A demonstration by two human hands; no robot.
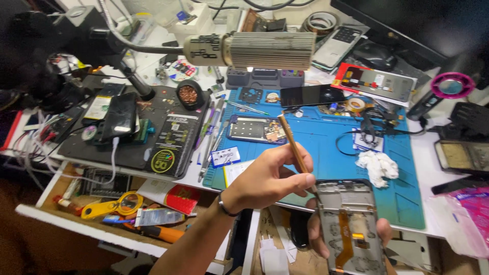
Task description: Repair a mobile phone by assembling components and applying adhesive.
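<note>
**A slim golden tool over an opened phone frame**

We see the left hand (272,178) pinching a thin, gold-coloured metal tool (293,145), its fingers closed round the lower shaft, the rod slanting up and away. Its tip meets the top edge of a phone frame (349,224), a flat grey rectangle with an orange ribbon cable down its middle. The right hand (326,234) cradles that frame from beneath, fingers wrapped along both long sides, low in front of the bench (428,147). Behind lies a blue rubbery mat (326,147), bearing another opened phone (254,129) and a crumpled white tissue (377,165). A ribbed cylindrical lamp (254,50) hangs above.
</note>
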